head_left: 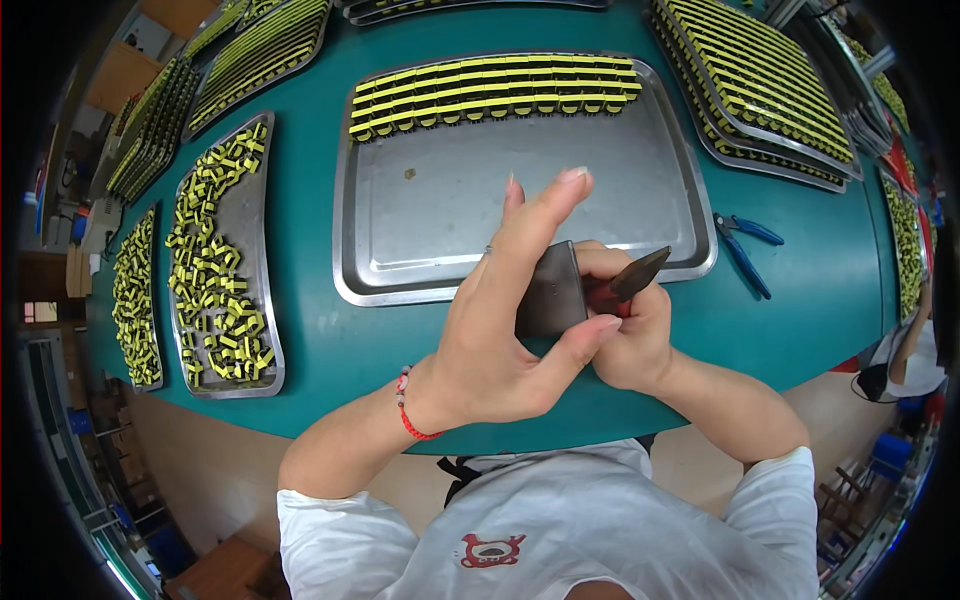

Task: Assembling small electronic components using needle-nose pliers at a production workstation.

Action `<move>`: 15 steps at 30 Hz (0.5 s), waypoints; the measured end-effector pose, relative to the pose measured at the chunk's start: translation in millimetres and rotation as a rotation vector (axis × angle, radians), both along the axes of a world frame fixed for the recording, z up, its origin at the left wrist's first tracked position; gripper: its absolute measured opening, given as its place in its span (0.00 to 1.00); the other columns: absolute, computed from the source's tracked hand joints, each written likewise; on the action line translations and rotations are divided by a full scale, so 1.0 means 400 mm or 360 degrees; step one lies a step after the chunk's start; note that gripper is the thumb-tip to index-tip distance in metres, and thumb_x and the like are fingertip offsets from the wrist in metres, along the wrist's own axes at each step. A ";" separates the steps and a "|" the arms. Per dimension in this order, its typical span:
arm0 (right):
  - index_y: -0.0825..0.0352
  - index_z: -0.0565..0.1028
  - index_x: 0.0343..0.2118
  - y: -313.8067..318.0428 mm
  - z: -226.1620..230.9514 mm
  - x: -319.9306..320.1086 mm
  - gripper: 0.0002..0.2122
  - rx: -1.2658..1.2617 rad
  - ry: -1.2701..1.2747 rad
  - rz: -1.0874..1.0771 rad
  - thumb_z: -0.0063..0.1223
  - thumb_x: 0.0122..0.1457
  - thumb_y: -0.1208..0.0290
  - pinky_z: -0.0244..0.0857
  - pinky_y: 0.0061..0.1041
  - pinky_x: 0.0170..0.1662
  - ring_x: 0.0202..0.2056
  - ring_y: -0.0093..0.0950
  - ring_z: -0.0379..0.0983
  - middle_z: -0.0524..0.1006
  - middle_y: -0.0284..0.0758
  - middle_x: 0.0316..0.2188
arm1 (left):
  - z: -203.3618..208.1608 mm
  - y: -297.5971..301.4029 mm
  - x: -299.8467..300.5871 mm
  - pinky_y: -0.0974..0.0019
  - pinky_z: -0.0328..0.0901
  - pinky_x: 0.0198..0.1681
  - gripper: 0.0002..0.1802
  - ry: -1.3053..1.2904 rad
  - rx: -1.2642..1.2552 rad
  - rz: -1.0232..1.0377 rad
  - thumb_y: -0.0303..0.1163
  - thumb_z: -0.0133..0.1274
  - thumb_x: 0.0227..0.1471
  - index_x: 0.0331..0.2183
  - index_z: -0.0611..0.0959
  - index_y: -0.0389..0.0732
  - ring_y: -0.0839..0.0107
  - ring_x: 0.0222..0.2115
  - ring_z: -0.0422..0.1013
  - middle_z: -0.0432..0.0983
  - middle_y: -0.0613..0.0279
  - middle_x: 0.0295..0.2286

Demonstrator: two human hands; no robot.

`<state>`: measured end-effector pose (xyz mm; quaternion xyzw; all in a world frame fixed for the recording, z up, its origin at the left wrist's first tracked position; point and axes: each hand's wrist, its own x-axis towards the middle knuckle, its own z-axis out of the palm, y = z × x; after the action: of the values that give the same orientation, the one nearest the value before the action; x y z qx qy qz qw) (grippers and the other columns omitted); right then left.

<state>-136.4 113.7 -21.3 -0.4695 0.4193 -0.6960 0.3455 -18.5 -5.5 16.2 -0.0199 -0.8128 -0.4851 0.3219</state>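
A dark grey rectangular block (552, 290) sits between the thumb and palm side of my left hand (500, 320). The left index finger stretches upward past it, and the thumb reaches across to my right hand (640, 345). Curled fingers of the right hand wrap round a red-handled tool (640, 275) with a dark pointed tip; its exact kind is partly hidden. Both hands meet over the near edge of a metal tray (450, 220). Rows of small black-and-yellow parts (490, 95) stand along that tray's far side.
Blue-handled cutters (745, 250) lie right of the tray. At left, a narrower tray (262, 270) carries loose yellow-and-black parts, with another heap (137, 300) beside it. Stacked filled trays (760, 90) rise at the far right, and more (260, 60) at the far left.
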 end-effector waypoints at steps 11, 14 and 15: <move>0.74 0.70 0.46 0.016 -0.005 -0.007 0.14 -0.0001 0.0149 -0.0062 0.57 0.61 0.73 0.71 0.26 0.45 0.41 0.27 0.75 0.76 0.40 0.43 | -0.003 0.007 -0.004 0.54 0.51 0.64 0.49 0.0110 0.0175 -0.0033 0.31 0.63 0.51 0.63 0.51 0.30 0.51 0.57 0.65 0.71 0.39 0.51; 0.74 0.71 0.46 0.016 -0.002 -0.011 0.14 -0.0004 0.0185 -0.0052 0.56 0.61 0.74 0.72 0.26 0.45 0.41 0.28 0.75 0.76 0.41 0.43 | -0.007 0.012 -0.001 0.53 0.49 0.64 0.48 0.0055 0.0257 -0.0028 0.31 0.63 0.51 0.63 0.52 0.30 0.51 0.57 0.65 0.71 0.39 0.51; 0.74 0.71 0.46 0.016 0.000 -0.011 0.13 -0.0010 0.0186 -0.0044 0.56 0.60 0.75 0.72 0.26 0.45 0.41 0.28 0.75 0.76 0.41 0.43 | -0.007 0.010 0.000 0.52 0.49 0.64 0.48 0.0037 0.0221 -0.0030 0.31 0.63 0.51 0.63 0.52 0.30 0.50 0.58 0.64 0.71 0.39 0.52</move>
<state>-140.7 120.1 -21.2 -0.5045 0.4430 -0.6734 0.3095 -18.3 -1.5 13.4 -0.0108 -0.7733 -0.5430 0.3272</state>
